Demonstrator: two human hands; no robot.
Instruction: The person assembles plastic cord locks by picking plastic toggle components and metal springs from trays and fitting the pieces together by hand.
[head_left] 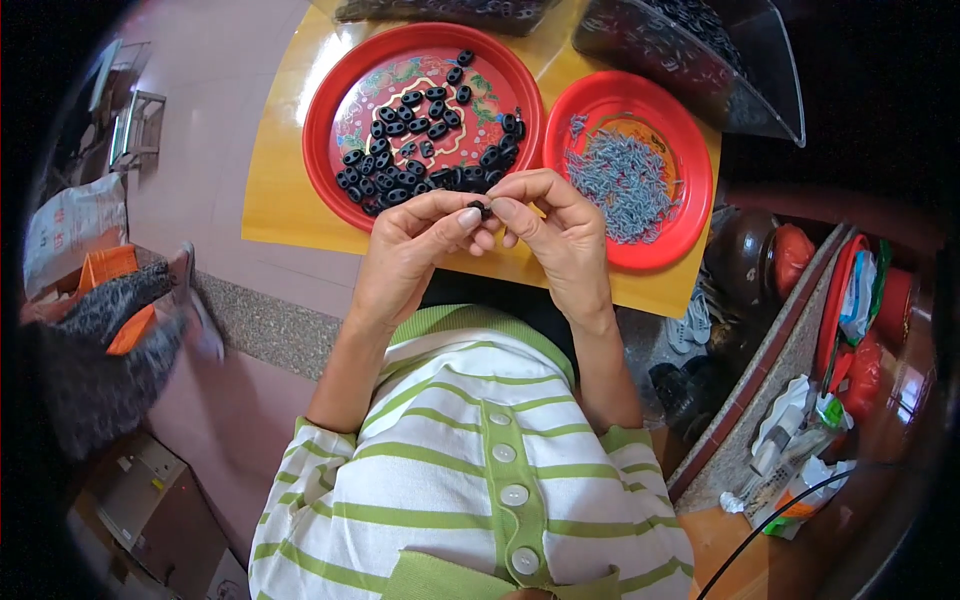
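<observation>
At the far left, a white sack (pixel 78 228) and a crumpled dark cloth (pixel 120 300) sit beside the pinkish tiled floor (pixel 215 130), which runs up to the left edge of the yellow table (pixel 276 200). A wedge of yellow tabletop separates that edge from the large round red tray (pixel 316 130), leaving some room there. Black two-holed pieces (pixel 396 128) crowd the tray's near half and spread more loosely toward its far side.

The left hand (pixel 415 240) hovers at the tray's near rim, thumb and index finger pinching one small black piece (pixel 480 209) just right of the tray's middle. The right hand (pixel 557 228) meets it there, its thumb and index finger drawn together at the piece; whether they grip it or something smaller cannot be told. Both wrists cross the table's near edge, close to the striped shirt (pixel 440 460), and a yellow strip lies below the hands.

The smaller red tray (pixel 699 185) sits just beside the large one, with grey screws (pixel 622 185) heaped in it. Its right rim comes near the table's right edge, while behind it a clear bin (pixel 768 92) reaches past that edge. Farther right runs a speckled ledge (pixel 735 415).
</observation>
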